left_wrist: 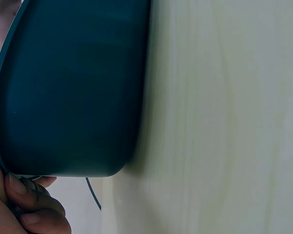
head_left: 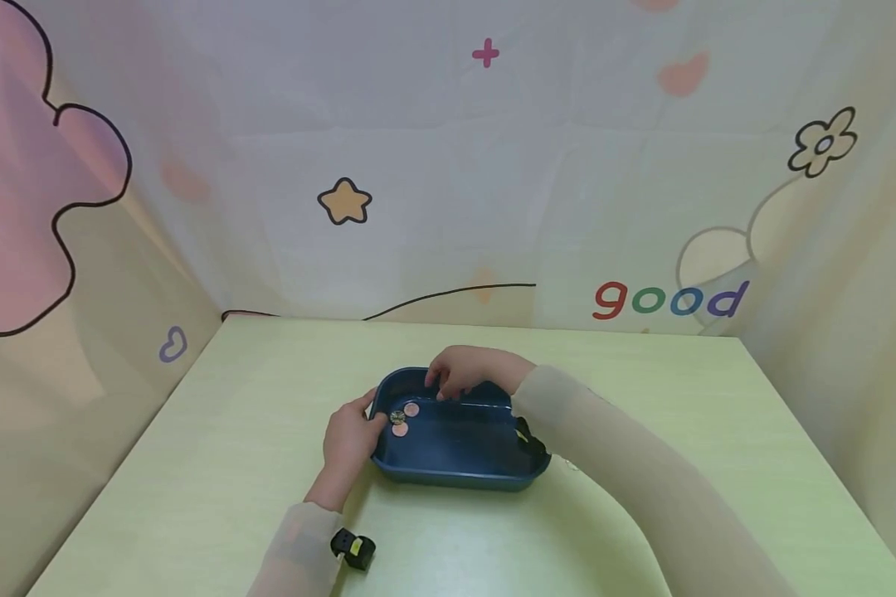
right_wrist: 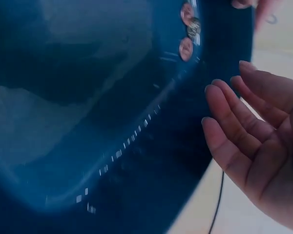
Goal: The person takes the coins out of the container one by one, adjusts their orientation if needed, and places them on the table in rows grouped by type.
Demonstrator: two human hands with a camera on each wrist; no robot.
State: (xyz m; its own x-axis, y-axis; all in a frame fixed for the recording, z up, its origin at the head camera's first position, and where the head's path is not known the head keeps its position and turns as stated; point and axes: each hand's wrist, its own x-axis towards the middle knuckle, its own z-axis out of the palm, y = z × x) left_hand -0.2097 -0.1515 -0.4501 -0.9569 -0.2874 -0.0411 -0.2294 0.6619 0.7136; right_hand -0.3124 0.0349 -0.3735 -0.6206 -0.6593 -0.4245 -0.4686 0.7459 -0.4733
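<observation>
A dark blue rectangular tray [head_left: 455, 439] with rounded corners and raised walls sits on the table. My left hand [head_left: 351, 439] grips its left end, thumb over the rim; in the left wrist view curled fingers [left_wrist: 44, 209] show at the tray's corner. Two copper-coloured coins [right_wrist: 186, 48] and a darker patterned coin [head_left: 397, 418] lie grouped on the tray floor close to the left thumb. Over the far wall of the tray reaches my right hand [head_left: 474, 369], fingers pointing down and loosely bent. The right wrist view shows nothing between those fingers.
The pale wood-grain table [head_left: 194, 464] extends around the tray, with a printed cloth [head_left: 433, 207] behind it and at the sides. Black wrist cameras [head_left: 353, 549] are strapped to both sleeves. A thin dark cable [left_wrist: 94, 195] shows beyond the tray in the left wrist view.
</observation>
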